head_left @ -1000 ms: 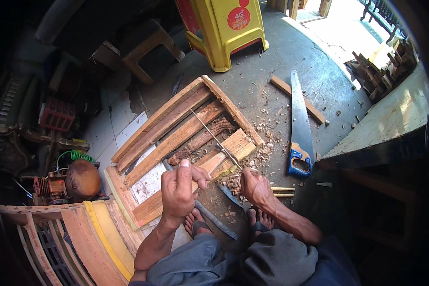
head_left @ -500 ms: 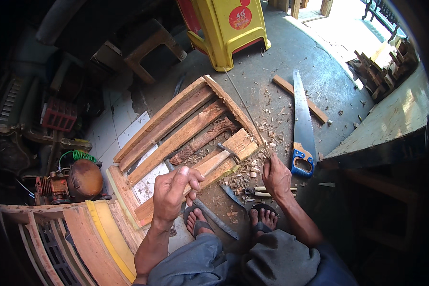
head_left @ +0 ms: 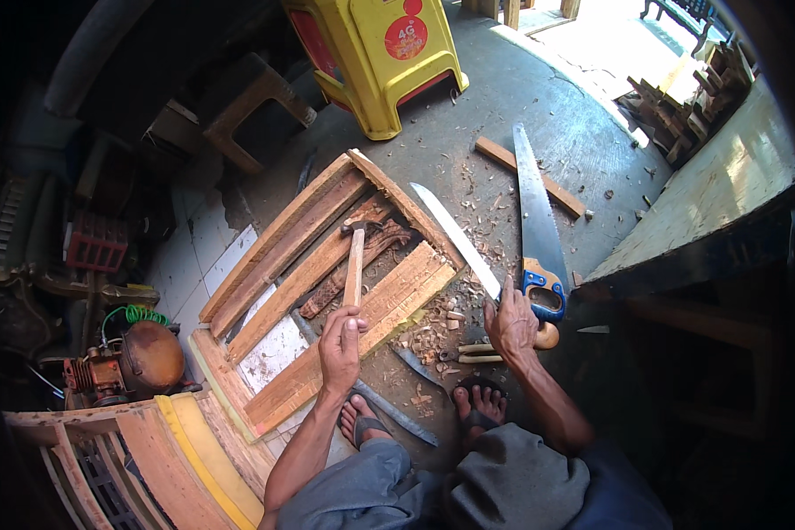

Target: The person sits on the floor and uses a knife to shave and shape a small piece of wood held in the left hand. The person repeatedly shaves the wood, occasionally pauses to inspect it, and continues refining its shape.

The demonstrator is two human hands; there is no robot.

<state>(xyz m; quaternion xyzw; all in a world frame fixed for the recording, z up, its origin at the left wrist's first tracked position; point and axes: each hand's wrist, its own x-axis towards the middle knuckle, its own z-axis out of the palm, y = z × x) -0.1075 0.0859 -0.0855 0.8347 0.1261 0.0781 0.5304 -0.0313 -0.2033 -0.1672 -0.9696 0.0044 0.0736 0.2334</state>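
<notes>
ok so L hand (head_left: 340,344) has its fingers clamped on the hammer (head_left: 354,274), head up over the wooden frame (head_left: 397,299). R hand (head_left: 512,325) fingers are closed round a long knife (head_left: 454,235), blade slanting b/w the frame's end & the handsaw (head_left: 535,208) on the floor (head_left: 486,97) rn.

The hammer (head_left: 354,269) has a pale wood handle and a dark head. The long knife (head_left: 457,238) shows a silver-white blade and a light brown handle. The handsaw (head_left: 539,221) is grey in its blade, blue and tan in its handle. The wooden frame (head_left: 408,287) is orange-brown with streaky grain; the plastic stool (head_left: 371,84), yellow with red round marks. The shaded crate (head_left: 97,227) seems dull red.
</notes>
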